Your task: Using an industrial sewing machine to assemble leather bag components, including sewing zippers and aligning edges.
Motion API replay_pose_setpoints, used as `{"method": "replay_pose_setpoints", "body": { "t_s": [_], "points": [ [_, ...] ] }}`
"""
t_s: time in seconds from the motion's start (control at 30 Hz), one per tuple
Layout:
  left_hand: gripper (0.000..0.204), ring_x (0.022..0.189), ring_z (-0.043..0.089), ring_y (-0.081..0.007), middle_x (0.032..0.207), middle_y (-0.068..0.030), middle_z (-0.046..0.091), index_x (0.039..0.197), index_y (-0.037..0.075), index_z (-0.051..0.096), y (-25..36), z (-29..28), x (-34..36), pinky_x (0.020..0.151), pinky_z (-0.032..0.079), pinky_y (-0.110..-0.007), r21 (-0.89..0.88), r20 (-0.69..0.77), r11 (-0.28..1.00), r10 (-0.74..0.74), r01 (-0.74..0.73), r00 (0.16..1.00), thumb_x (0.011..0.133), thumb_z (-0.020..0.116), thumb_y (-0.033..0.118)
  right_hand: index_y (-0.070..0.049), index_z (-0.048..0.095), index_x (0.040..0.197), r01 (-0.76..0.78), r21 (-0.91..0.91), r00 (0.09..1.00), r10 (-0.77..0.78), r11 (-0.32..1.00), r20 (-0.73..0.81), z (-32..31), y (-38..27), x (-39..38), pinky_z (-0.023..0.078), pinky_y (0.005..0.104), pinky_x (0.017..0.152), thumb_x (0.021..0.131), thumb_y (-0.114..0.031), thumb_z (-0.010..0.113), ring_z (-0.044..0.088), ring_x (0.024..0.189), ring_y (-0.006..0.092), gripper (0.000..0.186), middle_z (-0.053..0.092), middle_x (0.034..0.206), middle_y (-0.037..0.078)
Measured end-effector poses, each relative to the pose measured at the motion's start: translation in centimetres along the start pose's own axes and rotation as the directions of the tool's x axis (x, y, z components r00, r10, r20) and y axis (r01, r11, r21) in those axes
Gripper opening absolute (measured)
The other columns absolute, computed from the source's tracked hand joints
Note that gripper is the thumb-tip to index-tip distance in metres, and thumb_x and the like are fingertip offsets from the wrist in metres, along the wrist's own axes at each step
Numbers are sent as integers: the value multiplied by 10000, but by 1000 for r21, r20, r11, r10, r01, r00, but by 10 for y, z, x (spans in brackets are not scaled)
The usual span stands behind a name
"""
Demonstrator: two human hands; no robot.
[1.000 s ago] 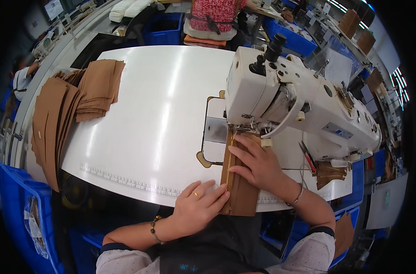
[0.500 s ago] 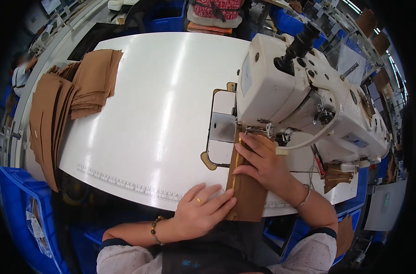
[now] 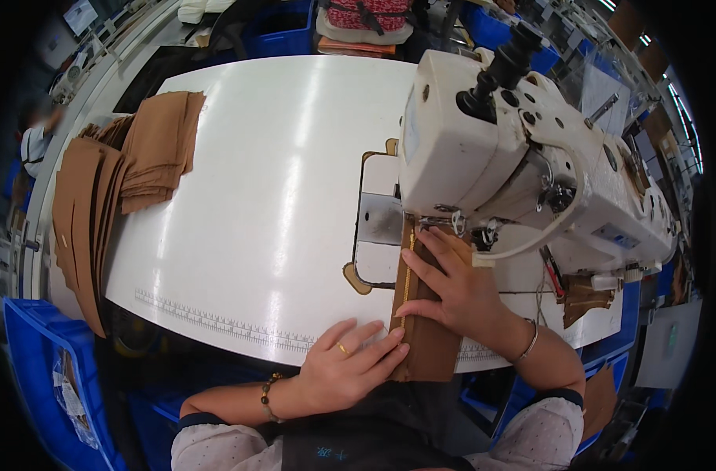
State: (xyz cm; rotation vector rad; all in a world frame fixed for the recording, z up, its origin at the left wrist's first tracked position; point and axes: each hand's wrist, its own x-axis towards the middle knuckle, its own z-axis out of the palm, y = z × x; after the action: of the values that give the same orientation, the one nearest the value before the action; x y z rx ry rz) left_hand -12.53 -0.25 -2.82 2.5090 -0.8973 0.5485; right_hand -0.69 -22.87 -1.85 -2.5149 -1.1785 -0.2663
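A brown fabric strip (image 3: 432, 353) with a yellow zipper (image 3: 409, 275) along it lies under the head of a white sewing machine (image 3: 452, 133). My right hand (image 3: 460, 290) is spread open on the strip, fingertips close below the presser foot, thumb lower down on the zipper. My left hand (image 3: 346, 369) lies at the strip's near end, fingers loosely bent and slightly apart, tips touching its left edge; its thumb is hidden. Red-handled snips (image 3: 553, 271) lie right of my right hand.
Stacks of brown cut pieces (image 3: 158, 149) lie on the white table (image 3: 256, 196) at left. Blue bins (image 3: 40, 377) stand below at both sides. Another person (image 3: 36, 137) works far left; a red cushioned seat (image 3: 366, 20) is beyond the table.
The view has shifted, so the machine appears higher and farther right than a second ago. My right thumb has slid down the zipper toward me. My left hand stays at the strip's near end.
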Motion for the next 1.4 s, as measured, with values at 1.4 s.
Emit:
{"method": "replay_pose_setpoints", "body": {
  "t_s": [1.4],
  "points": [
    [297,819,712,-418,994,-219,729,1267,83,644,-242,-262,-192,712,576,-527,690,-463,96,-702,717,540,1021,538,211,-38,696,1252,74,-71,997,-76,995,-32,-2,1,-3,489,459,879,671,-660,795,539,1353,419,857,533,1467,244]
  ]
}}
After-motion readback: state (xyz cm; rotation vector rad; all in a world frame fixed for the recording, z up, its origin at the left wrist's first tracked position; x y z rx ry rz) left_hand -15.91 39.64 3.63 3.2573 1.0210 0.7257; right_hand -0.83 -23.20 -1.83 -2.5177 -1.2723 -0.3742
